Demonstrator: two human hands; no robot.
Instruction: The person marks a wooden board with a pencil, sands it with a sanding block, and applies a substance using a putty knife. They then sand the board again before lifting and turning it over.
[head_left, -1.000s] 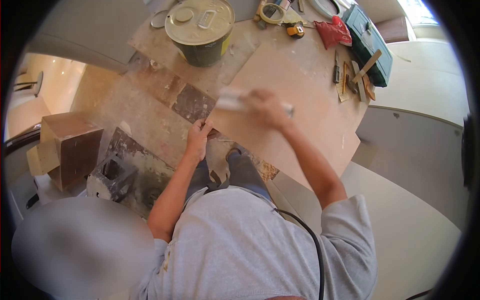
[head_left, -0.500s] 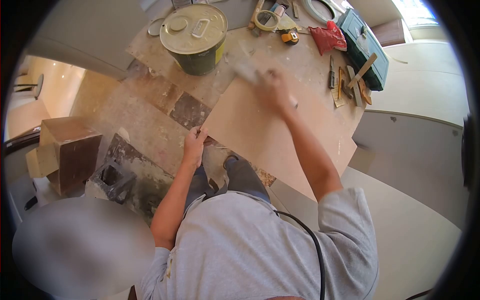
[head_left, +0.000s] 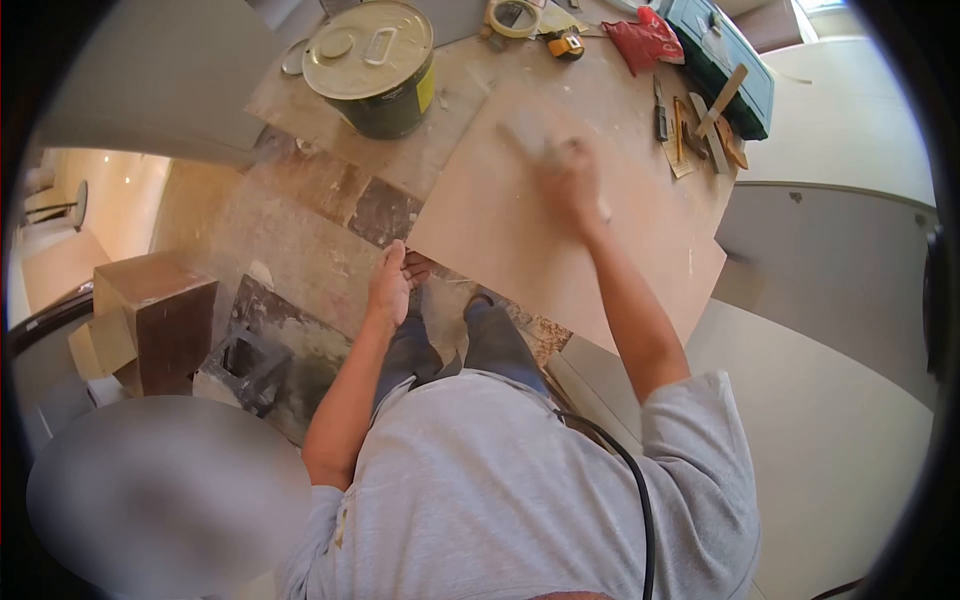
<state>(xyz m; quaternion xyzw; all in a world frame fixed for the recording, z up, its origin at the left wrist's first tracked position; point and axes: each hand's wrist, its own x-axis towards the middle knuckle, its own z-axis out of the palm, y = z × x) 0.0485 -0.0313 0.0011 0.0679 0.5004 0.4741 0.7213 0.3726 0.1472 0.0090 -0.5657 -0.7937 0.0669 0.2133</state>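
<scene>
A large light-brown board point(head_left: 500, 230) lies on the worktable point(head_left: 450, 130), its near edge towards my body. Over the board's upper middle, my right hand point(head_left: 575, 180) is closed round a pale brush-like tool point(head_left: 530, 132), blurred by motion, with the handle end showing below the fist. My left hand point(head_left: 393, 285) is beside the board's left corner, its fingers apart and partly under the edge; it seems to hold nothing.
A lidded bucket point(head_left: 370, 65) stands at the upper left. Tape roll point(head_left: 513, 15), tape measure point(head_left: 565, 44), red bag point(head_left: 645, 42), green toolbox point(head_left: 722, 60) and hand tools point(head_left: 700, 130) lie beyond the board. A wooden box point(head_left: 160, 320) and grey block point(head_left: 245, 368) are at lower left.
The view has shifted slightly. My right hand has moved the tool a little across the board, to the right. My left hand's fingers have spread from a more closed pose at the corner.
</scene>
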